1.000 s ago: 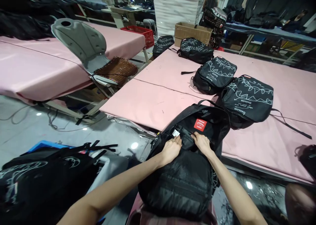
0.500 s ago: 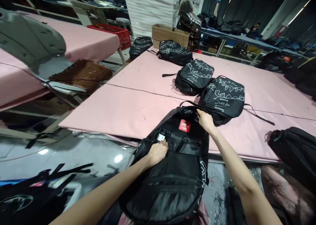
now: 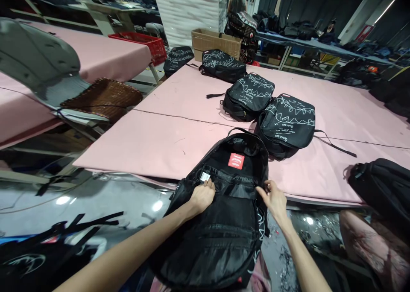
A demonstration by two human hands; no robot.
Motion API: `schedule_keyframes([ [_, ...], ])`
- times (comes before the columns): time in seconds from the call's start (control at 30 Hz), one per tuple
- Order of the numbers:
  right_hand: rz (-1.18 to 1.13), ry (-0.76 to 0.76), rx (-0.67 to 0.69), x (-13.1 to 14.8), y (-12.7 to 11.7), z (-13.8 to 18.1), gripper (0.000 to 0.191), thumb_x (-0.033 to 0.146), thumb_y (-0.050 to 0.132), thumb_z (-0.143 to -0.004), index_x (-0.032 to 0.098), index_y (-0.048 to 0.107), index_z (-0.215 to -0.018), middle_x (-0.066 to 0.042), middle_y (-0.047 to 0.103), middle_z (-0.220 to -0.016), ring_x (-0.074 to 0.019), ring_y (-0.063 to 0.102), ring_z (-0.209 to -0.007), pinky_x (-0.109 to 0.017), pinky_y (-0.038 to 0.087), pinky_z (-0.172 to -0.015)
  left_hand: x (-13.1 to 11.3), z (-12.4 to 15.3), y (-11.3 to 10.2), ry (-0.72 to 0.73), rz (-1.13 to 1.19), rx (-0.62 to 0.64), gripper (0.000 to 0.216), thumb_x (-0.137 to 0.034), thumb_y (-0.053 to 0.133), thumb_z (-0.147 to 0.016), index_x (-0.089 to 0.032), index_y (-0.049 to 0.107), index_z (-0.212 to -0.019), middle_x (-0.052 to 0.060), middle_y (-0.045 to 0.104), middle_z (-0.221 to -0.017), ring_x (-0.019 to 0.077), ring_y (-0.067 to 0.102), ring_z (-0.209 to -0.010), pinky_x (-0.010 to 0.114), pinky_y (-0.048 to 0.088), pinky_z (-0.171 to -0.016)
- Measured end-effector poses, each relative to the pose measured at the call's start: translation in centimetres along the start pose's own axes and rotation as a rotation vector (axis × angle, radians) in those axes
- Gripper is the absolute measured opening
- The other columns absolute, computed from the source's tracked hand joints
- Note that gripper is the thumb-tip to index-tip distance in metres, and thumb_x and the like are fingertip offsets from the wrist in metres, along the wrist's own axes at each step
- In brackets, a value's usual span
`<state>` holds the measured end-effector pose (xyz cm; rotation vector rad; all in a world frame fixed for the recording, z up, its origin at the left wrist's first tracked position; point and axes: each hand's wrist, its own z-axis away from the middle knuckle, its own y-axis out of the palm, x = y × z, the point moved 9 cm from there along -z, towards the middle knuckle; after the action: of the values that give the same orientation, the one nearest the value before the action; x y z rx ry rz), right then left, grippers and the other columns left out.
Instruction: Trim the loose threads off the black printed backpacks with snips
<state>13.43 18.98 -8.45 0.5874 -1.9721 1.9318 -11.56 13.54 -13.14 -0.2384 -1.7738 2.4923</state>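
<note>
An unzipped black backpack (image 3: 224, 223) lies before me, its upper part on the pink table and its lower part over the near edge. Inside show a red label (image 3: 235, 161) and a small white tag (image 3: 205, 176). My left hand (image 3: 202, 197) is closed on the inner pocket's edge, just under the white tag; its fingertips are partly hidden. At the backpack's right side, my right hand (image 3: 276, 200) holds the opening's rim, thumb inside and fingers outside.
Black backpacks with white line drawings (image 3: 286, 121) sit on the pink table (image 3: 166, 142) beyond, one almost touching mine. A cardboard box (image 3: 216, 43) stands at the far end. At left are a grey chair (image 3: 38, 65) and a red crate (image 3: 144, 44). Another black bag (image 3: 378, 185) lies right.
My right hand has moved from the backpack's top right rim down along its right side. The left hand stays at the inner pocket. The view has shifted slightly.
</note>
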Motion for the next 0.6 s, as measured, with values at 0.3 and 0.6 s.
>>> schedule_keyframes([
  [0.3,-0.077,0.078,-0.029,-1.0,2.6,1.8,0.036,0.031,0.042,-0.083,0.014,0.049,-0.114,-0.007,0.063,-0.076,-0.0206,0.059,-0.066,-0.03,0.04,-0.063,-0.5,0.5,-1.3,-0.052,0.007,0.045,0.035,-0.016,0.029,-0.09,-0.004,0.058,-0.104,0.024,0.058,-0.112,0.0274,0.057,-0.106,0.037,0.046,-0.086],
  [0.6,-0.836,0.147,-0.037,-5.3,3.2,1.6,0.036,0.041,0.055,-0.074,0.015,0.057,-0.1,-0.003,0.061,-0.081,-0.0152,0.053,-0.069,-0.026,0.042,-0.066,-3.1,-0.2,-13.2,0.265,0.194,0.219,0.025,-0.026,0.049,-0.083,-0.024,0.065,-0.102,0.001,0.068,-0.103,0.0186,0.063,-0.094,0.029,0.047,-0.085],
])
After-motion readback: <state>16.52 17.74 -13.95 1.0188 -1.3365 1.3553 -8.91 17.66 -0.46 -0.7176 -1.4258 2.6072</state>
